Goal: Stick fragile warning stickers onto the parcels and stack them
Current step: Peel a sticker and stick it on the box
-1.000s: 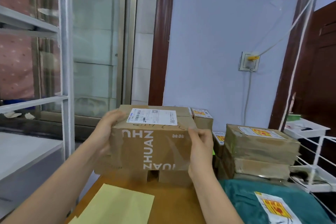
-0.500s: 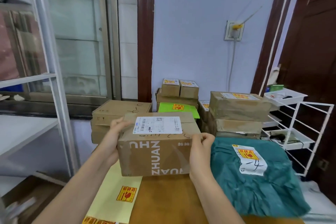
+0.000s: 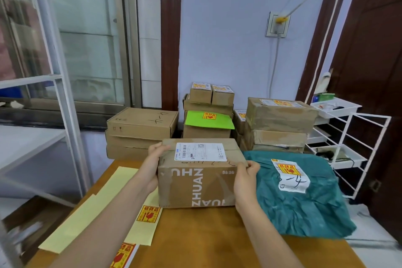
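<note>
Lowered onto the table (image 3: pixel 208 235), the box (image 3: pixel 196 177) sits gripped by both hands.

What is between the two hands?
In the head view, the ZHUAN cardboard parcel sits between them: the left hand grips its left side, the right hand its right side.

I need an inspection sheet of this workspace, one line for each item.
Surface: wooden table, partly covered.
Job's things: cardboard parcel with shipping label, no fragile sticker visible; teal bag parcel, stickered; fragile sticker on yellow backing sheet.
Clutter: stickered box stacks behind the table; plain boxes.
Grippers: left hand and right hand hold the parcel's sides.
Cables: white cord hanging from wall socket.
Surroundings: white wire rack, metal shelf, dark door.
</note>
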Tool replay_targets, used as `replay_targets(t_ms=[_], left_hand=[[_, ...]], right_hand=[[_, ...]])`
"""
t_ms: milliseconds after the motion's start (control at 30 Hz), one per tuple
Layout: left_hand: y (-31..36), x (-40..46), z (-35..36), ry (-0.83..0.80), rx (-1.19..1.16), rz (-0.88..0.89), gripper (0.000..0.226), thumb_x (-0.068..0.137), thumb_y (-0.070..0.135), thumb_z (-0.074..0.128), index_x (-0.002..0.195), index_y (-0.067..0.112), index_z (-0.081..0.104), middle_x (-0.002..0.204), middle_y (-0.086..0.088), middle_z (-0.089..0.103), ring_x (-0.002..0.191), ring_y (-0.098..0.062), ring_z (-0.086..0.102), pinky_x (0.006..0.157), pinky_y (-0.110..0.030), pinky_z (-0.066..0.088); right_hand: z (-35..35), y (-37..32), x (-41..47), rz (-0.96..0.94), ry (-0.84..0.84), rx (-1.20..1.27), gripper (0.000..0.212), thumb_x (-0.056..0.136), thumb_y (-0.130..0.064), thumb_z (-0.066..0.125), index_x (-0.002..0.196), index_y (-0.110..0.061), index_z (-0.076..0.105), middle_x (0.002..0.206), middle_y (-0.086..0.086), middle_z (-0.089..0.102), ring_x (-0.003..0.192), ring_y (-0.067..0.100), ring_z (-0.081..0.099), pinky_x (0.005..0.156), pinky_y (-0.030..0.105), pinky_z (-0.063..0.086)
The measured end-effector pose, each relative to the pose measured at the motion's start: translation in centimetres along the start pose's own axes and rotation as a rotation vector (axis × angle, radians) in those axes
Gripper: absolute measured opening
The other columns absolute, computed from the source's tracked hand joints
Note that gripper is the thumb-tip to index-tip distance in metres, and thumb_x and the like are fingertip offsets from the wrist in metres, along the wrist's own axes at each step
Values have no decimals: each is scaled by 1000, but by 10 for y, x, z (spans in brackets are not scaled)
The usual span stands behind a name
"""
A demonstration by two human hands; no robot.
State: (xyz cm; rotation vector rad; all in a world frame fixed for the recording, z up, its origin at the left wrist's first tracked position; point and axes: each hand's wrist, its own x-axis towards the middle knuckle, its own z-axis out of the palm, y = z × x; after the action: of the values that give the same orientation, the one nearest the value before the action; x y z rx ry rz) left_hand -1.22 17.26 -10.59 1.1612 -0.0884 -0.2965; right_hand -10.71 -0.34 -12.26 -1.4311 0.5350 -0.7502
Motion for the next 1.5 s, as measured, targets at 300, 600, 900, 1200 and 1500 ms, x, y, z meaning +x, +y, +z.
replay_targets(t_ms=[300, 600, 900, 1200, 1500], left_hand=[[-28, 12, -13, -36, 75, -8, 31, 97, 28, 50, 128, 29, 46, 107, -3, 66, 91, -22, 64, 69, -35, 49], [-44, 21, -53, 29, 434, 91, 42, 99, 44, 39, 138, 30, 43, 145, 2, 43, 133, -20, 38, 112, -43, 32], [-72, 3, -106, 25, 1194, 300, 34, 99, 23, 45, 132, 17, 53, 144, -4, 46, 132, -20, 40, 108, -33, 30], [-91, 4, -134, -149, 1447, 251, 43, 101, 28, 39, 144, 22, 38, 155, 5, 27, 144, -11, 17, 115, -25, 11], [-87, -4, -148, -82, 1471, 277, 44, 101, 32, 39, 144, 28, 37, 154, 12, 27, 143, -8, 19, 114, -24, 16]], right_hand=[[5, 26, 12, 21, 38, -114, 6, 100, -8, 34, 104, -12, 34, 109, 16, 52, 91, 25, 54, 82, 41, 49], [16, 32, -10, -501, 36, -778, 55, 90, -1, 47, 143, -5, 30, 156, 12, 17, 145, 26, 7, 119, 39, -3], [41, 62, -65, -990, -207, -839, 24, 77, -18, 43, 92, -21, 60, 91, -7, 54, 88, 8, 41, 83, 21, 32], [74, 93, -83, -574, -852, -905, 48, 95, -14, 41, 143, -19, 37, 141, -3, 41, 128, 14, 35, 98, 31, 40], [86, 111, -81, -620, -750, -1026, 57, 95, -15, 41, 149, -22, 26, 150, -7, 32, 131, 16, 31, 107, 32, 31]])
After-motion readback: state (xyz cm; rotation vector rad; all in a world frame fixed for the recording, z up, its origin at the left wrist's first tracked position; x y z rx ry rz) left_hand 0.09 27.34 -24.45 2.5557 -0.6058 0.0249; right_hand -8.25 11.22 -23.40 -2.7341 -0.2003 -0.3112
